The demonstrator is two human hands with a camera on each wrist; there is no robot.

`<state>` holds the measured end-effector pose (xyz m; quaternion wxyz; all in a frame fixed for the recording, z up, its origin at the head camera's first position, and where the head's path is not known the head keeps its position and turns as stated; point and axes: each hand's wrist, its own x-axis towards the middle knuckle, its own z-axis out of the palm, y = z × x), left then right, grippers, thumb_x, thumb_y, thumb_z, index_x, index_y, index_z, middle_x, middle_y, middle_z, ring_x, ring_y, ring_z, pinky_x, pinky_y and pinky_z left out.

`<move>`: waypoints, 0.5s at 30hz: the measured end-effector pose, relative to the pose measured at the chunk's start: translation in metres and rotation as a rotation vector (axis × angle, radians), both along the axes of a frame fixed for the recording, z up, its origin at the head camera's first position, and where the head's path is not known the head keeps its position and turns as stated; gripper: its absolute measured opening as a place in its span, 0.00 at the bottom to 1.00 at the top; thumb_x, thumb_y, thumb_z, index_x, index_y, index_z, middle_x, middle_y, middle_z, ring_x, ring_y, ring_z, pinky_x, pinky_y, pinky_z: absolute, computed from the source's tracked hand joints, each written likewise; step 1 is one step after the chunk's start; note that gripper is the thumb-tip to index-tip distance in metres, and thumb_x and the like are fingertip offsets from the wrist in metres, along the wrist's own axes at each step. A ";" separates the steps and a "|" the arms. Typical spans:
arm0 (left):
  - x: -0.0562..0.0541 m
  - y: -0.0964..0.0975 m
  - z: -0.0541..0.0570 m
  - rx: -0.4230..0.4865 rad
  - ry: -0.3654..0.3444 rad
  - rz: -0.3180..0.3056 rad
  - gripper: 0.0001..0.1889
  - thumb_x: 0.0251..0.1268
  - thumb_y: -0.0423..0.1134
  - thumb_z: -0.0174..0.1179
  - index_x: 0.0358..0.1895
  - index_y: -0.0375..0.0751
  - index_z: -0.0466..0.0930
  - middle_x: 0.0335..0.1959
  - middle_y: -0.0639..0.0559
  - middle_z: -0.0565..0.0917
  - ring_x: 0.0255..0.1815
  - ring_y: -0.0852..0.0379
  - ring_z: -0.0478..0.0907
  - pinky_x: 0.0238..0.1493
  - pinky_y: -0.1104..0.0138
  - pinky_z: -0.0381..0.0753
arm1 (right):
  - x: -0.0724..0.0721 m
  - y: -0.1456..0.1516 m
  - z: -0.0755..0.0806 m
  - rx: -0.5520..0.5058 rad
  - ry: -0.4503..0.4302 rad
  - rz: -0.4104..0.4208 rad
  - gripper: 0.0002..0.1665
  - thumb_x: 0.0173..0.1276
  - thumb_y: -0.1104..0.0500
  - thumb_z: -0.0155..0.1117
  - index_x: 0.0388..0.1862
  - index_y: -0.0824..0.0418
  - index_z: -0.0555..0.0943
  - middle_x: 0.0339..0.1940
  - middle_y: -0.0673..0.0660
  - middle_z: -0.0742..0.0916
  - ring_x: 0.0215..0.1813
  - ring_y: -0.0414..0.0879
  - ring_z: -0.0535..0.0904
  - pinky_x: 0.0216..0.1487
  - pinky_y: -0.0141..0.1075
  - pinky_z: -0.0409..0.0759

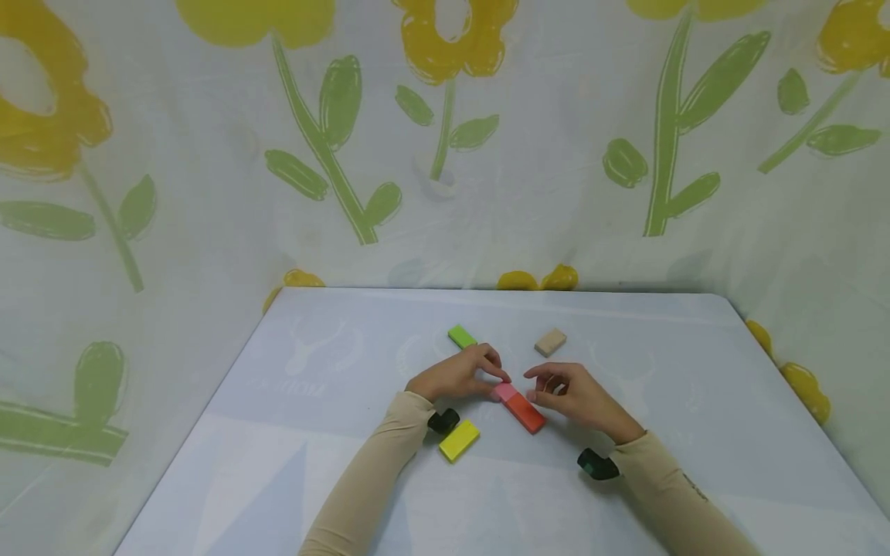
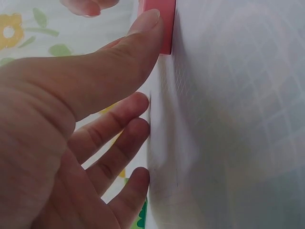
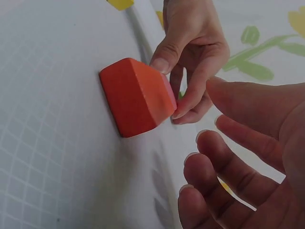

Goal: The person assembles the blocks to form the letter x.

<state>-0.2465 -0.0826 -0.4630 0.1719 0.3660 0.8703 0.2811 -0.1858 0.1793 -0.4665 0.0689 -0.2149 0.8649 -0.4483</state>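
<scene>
A pink block [image 1: 505, 391] and an orange-red block [image 1: 526, 415] lie end to end in one line on the table. My left hand [image 1: 460, 374] pinches the pink block between thumb and index finger; its other fingers spread loosely in the left wrist view, where the thumb presses the pink block [image 2: 168, 33]. To the right, my right hand [image 1: 573, 391] hovers beside the blocks with loosely bent fingers and nothing in them. In the right wrist view a gap separates it from the orange-red block [image 3: 126, 98], whose far end meets the pink one.
A yellow block [image 1: 460, 442] lies close to the left wrist. Beyond the left hand is a green block [image 1: 462, 336], partly hidden by it. A plain wooden block [image 1: 551, 342] sits farther back on the white table [image 1: 334, 432]. Flower-printed cloth [image 1: 528, 177] surrounds the table.
</scene>
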 end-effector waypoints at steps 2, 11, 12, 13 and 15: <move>0.000 0.000 -0.001 0.002 0.004 -0.005 0.18 0.66 0.44 0.72 0.58 0.51 0.88 0.58 0.50 0.78 0.60 0.55 0.70 0.66 0.63 0.74 | -0.001 0.000 -0.002 -0.005 -0.013 0.008 0.20 0.68 0.58 0.73 0.56 0.63 0.85 0.33 0.53 0.85 0.36 0.41 0.79 0.41 0.31 0.80; -0.002 0.000 -0.002 0.012 0.008 -0.013 0.17 0.66 0.43 0.71 0.58 0.51 0.89 0.58 0.49 0.78 0.60 0.55 0.71 0.66 0.62 0.74 | -0.002 0.000 -0.008 0.007 -0.057 0.045 0.21 0.68 0.57 0.74 0.58 0.62 0.85 0.36 0.54 0.84 0.37 0.43 0.78 0.39 0.30 0.79; -0.002 0.000 -0.002 0.015 0.007 -0.012 0.17 0.67 0.43 0.71 0.58 0.50 0.89 0.59 0.49 0.78 0.60 0.54 0.71 0.66 0.62 0.73 | -0.002 0.000 -0.008 0.006 -0.060 0.047 0.22 0.68 0.56 0.74 0.58 0.62 0.85 0.36 0.54 0.84 0.37 0.43 0.78 0.39 0.30 0.79; -0.002 0.000 -0.003 0.016 0.008 -0.012 0.17 0.67 0.43 0.71 0.58 0.50 0.89 0.59 0.49 0.78 0.60 0.54 0.71 0.66 0.62 0.73 | -0.002 -0.001 -0.008 0.007 -0.059 0.048 0.22 0.68 0.56 0.74 0.58 0.62 0.85 0.36 0.54 0.84 0.37 0.43 0.78 0.39 0.30 0.79; -0.002 0.000 -0.003 0.020 0.007 -0.011 0.17 0.67 0.43 0.71 0.58 0.50 0.89 0.59 0.49 0.78 0.61 0.54 0.71 0.66 0.61 0.73 | -0.002 -0.001 -0.008 0.008 -0.063 0.050 0.22 0.68 0.56 0.74 0.59 0.62 0.85 0.36 0.53 0.84 0.37 0.43 0.77 0.39 0.30 0.79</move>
